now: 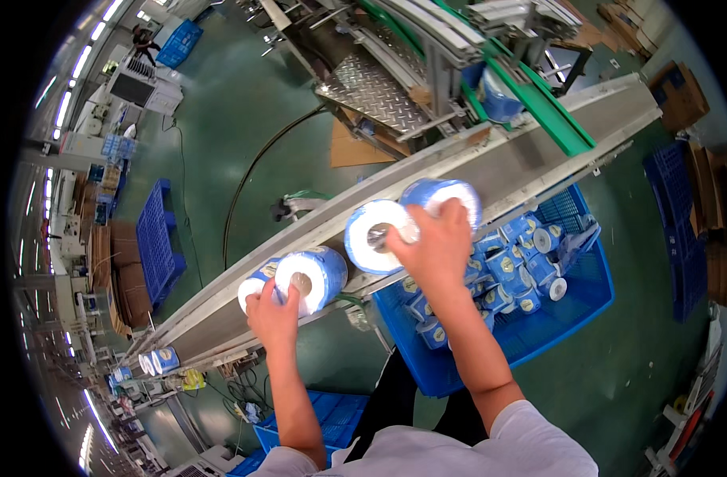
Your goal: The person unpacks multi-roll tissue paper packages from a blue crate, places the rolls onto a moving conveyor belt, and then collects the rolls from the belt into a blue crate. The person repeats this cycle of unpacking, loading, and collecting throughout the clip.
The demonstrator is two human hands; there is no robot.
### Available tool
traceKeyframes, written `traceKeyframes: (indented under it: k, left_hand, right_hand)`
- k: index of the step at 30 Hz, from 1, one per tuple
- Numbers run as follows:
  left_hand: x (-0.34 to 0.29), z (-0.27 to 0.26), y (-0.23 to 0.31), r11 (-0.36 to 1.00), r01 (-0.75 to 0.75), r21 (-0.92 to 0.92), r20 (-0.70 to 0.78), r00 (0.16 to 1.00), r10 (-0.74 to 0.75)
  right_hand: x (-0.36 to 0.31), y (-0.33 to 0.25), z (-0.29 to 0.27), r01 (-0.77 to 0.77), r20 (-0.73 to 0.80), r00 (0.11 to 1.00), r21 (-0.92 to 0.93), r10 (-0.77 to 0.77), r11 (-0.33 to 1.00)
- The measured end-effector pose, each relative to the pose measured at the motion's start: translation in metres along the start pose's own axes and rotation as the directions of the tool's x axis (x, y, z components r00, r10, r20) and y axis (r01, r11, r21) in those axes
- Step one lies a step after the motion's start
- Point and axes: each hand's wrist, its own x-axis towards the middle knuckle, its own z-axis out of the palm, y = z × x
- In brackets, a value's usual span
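My left hand [273, 318] pinches two blue-wrapped toilet paper rolls side by side on the conveyor. Its thumb is at the core of the nearer roll [322, 274], and its fingers reach over the end of the other roll [252, 288]. Further right along the belt, my right hand [436, 246] grips a second pair. The thumb is at the core hole of the left roll [363, 221], while the fingers curl onto the end of the right roll [427, 191]. White paper ends face me on both pairs.
The conveyor [538, 159] runs diagonally, with a green-railed machine [566, 131] over its far right. Below it, a blue crate [514, 354] holds many wrapped rolls. More rolls [163, 360] sit at the belt's left end. A blue pallet [153, 238] and cartons [127, 274] stand at left.
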Motion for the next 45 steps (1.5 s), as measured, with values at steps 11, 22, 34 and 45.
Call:
traceKeyframes:
  k: [11, 22, 34, 45]
  left_hand:
    - [-0.022, 0.010, -0.075, 0.981, -0.190, 0.027, -0.511, 0.841, 0.177]
    - [-0.209, 0.339, 0.063, 0.756, -0.235, -0.611, 0.368, 0.761, 0.534]
    - [-0.115, 0.562, 0.075, 0.149, -0.989, 0.000, 0.597, 0.120, 0.793]
    - [-0.116, 0.497, 0.061, 0.715, -0.682, -0.154, 0.742, 0.398, 0.540]
  right_hand:
    - [-0.096, -0.025, 0.016, 0.209, 0.110, 0.951, 0.460, -0.290, 0.863]
    - [-0.373, 0.323, 0.149, -0.523, 0.397, 0.733, -0.190, 0.552, 0.831]
    - [-0.343, 0.486, 0.274, 0.415, 0.683, 0.657, 0.026, -0.319, 0.910]
    - [-0.318, 0.528, 0.132, -0.874, 0.696, 0.438, 0.479, 0.569, 0.086]
